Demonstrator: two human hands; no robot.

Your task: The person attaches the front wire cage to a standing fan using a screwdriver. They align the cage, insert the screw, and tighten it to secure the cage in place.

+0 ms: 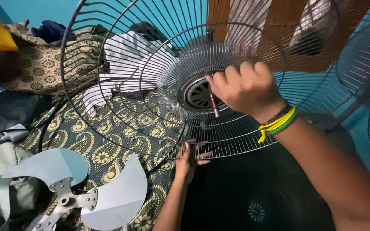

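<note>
We hold the round silver wire fan guard [120, 81] upright in the middle of the scene, above the green-and-yellow paisley cloth [108, 149]. Our right hand [247, 87] sits at the guard's hub, fingers curled together and pinching a thin red-handled screwdriver [213, 105] aimed at the grey motor centre [198, 95]. Our left hand [190, 156] braces the guard's near lower rim, fingers spread against the wires. We judge that the step goes best if we keep the tool square to the hub and press steadily, while the left hand stops the guard from swinging. A detached grey metal fan blade [86, 188] lies near left on the cloth. No packages, labels or signs show clearly; a yellow-and-green band [279, 123] circles the right wrist.
</note>
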